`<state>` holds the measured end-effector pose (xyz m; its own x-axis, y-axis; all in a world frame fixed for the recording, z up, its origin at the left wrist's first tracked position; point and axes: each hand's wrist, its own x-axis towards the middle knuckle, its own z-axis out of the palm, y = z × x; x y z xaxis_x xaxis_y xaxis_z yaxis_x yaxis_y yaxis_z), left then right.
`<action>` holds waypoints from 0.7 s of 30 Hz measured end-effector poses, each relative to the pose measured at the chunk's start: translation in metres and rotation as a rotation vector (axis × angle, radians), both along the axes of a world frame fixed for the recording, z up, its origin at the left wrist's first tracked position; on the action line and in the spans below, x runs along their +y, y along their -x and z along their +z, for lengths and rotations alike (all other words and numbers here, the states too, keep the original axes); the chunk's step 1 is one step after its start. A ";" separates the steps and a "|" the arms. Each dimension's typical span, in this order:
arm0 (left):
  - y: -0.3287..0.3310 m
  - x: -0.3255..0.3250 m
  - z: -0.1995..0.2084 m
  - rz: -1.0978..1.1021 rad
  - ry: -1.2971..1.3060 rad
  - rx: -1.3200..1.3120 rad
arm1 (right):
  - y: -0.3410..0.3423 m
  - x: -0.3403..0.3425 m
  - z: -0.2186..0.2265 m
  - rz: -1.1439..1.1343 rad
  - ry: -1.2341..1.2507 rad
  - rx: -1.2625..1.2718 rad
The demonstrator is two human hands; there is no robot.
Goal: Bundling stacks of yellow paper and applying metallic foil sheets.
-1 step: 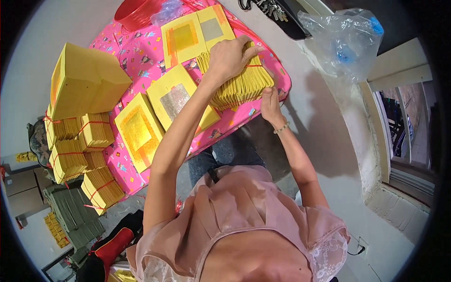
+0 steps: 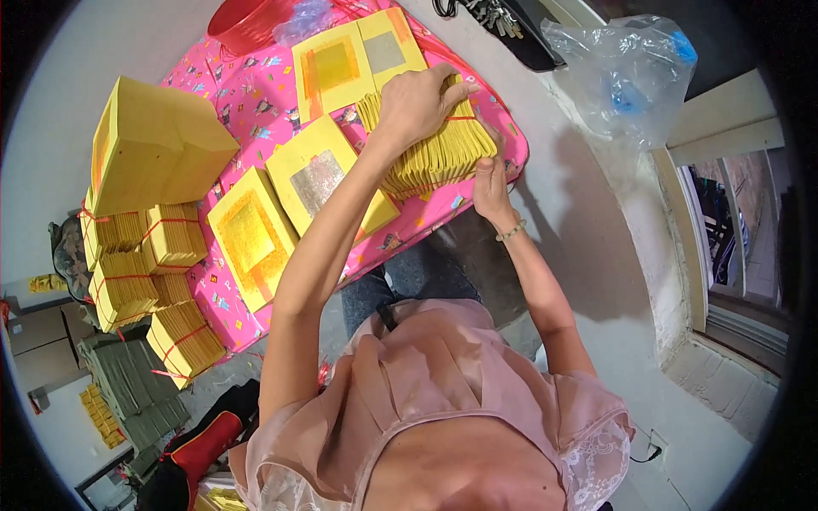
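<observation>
A thick bundle of folded yellow paper lies at the near right edge of the pink table, with a red tie across it. My left hand reaches over its top, fingers and thumb bent round the far side. At the bundle's near right corner, my right hand presses with the thumb showing; its other fingers are mostly hidden. Left of the bundle lies a yellow paper stack with a silver square. Beside that is another stack with a gold square and orange border. Two more such stacks lie beyond my left hand.
The tablecloth is pink with cartoon prints. Several red-tied yellow bundles are piled at the left, with a tall yellow block on top. A red basket stands at the back. A clear plastic bag hangs at right.
</observation>
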<state>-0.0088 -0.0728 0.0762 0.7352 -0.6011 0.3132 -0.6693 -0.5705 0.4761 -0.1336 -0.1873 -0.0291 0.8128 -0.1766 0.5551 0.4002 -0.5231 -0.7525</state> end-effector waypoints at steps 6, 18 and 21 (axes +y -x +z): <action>0.000 0.002 -0.004 0.018 0.050 -0.017 | 0.006 0.007 0.014 -0.072 -0.024 -0.045; -0.013 0.007 0.002 0.035 0.183 0.129 | -0.002 0.022 0.011 -0.094 -0.064 -0.203; -0.026 0.029 0.001 -0.051 0.327 0.207 | 0.000 0.023 0.019 -0.067 -0.100 -0.197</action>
